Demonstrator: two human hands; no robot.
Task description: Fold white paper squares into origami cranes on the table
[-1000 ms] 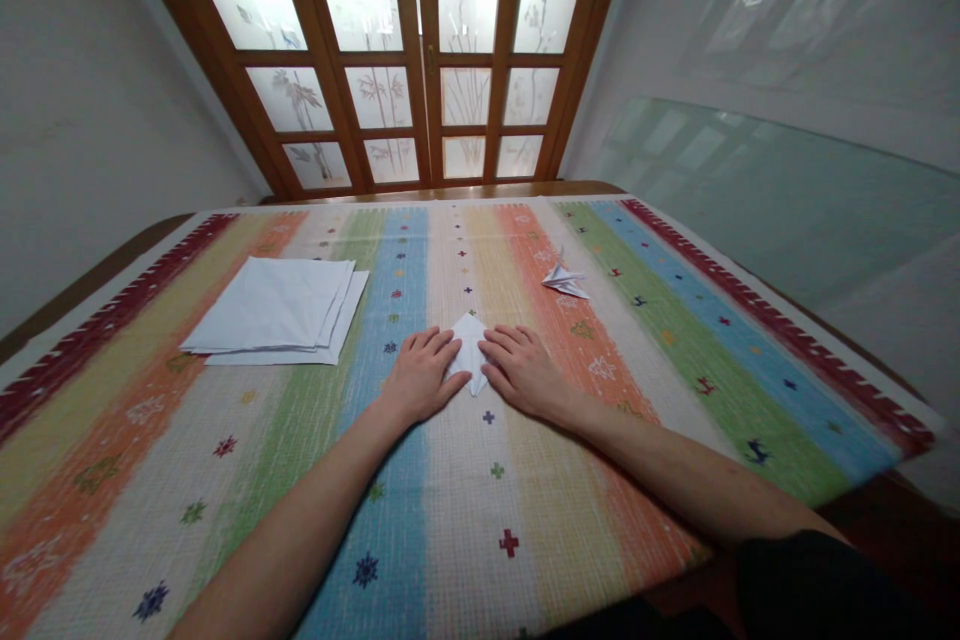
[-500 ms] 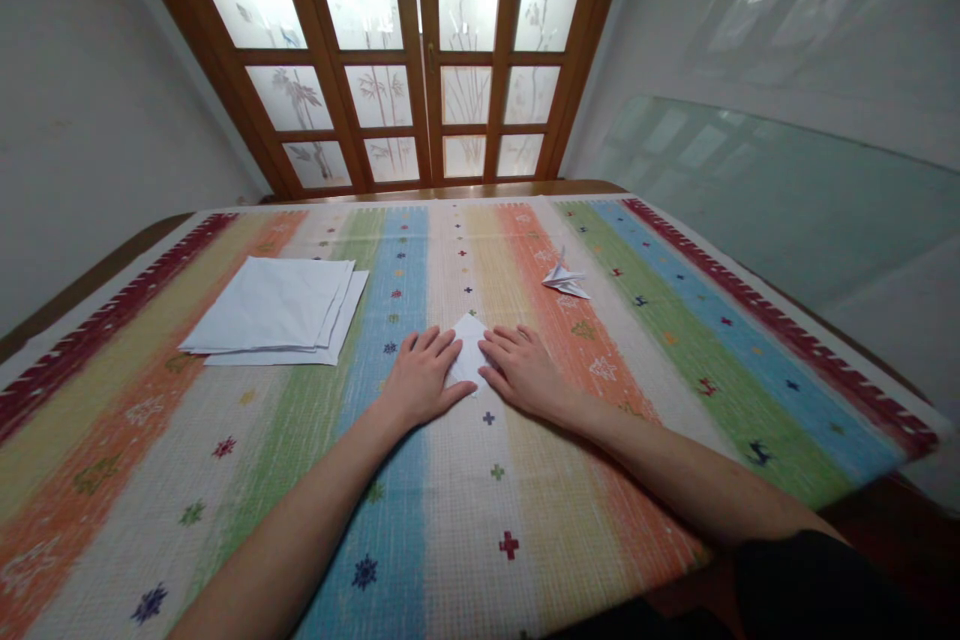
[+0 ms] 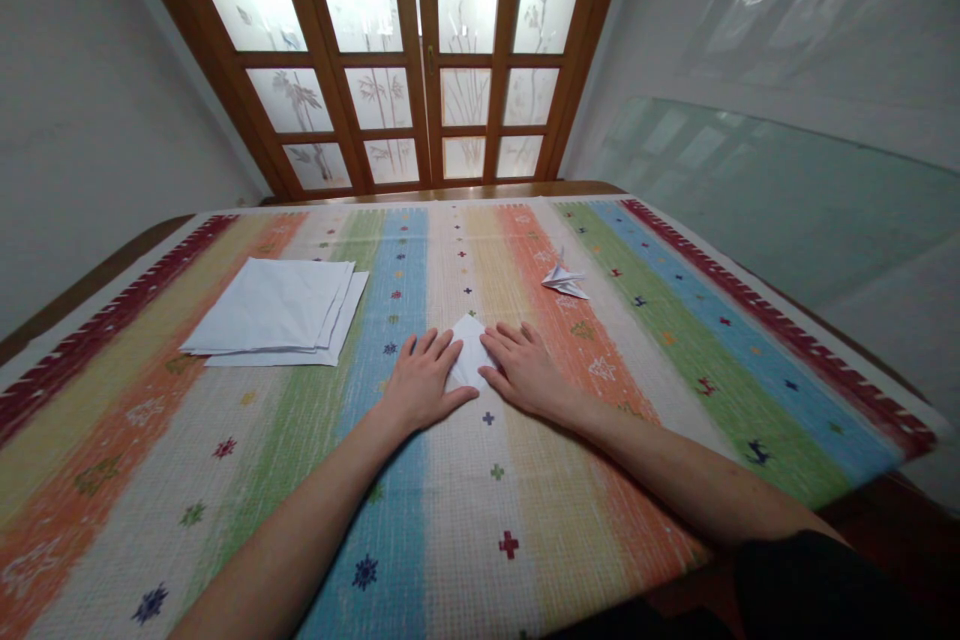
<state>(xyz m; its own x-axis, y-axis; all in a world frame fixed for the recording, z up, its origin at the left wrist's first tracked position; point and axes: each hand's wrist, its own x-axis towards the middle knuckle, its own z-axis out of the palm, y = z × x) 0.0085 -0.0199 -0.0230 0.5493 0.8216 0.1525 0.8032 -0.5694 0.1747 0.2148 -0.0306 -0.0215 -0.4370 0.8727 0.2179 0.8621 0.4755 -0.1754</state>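
Note:
A small folded sheet of white paper (image 3: 468,352) lies flat on the striped tablecloth, its pointed corner facing away from me. My left hand (image 3: 426,382) rests on its left side, palm down, fingers stretched out and the thumb near the bottom corner. On the right side, my right hand (image 3: 523,368) lies with its fingertips on the paper's edge, fingers extended. Both hands cover the side corners. Farther off to the right sits a folded paper crane (image 3: 564,281), touched by neither hand.
A stack of white paper sheets (image 3: 274,308) lies to the left. The striped tablecloth (image 3: 480,520) covers the table. Beyond the far edge stand wooden doors (image 3: 426,100) with frosted panes, and a glass panel (image 3: 780,190) leans along the right wall.
Hardly anything differs. Both hands stay on the folded paper, with the left thumb shifted very slightly.

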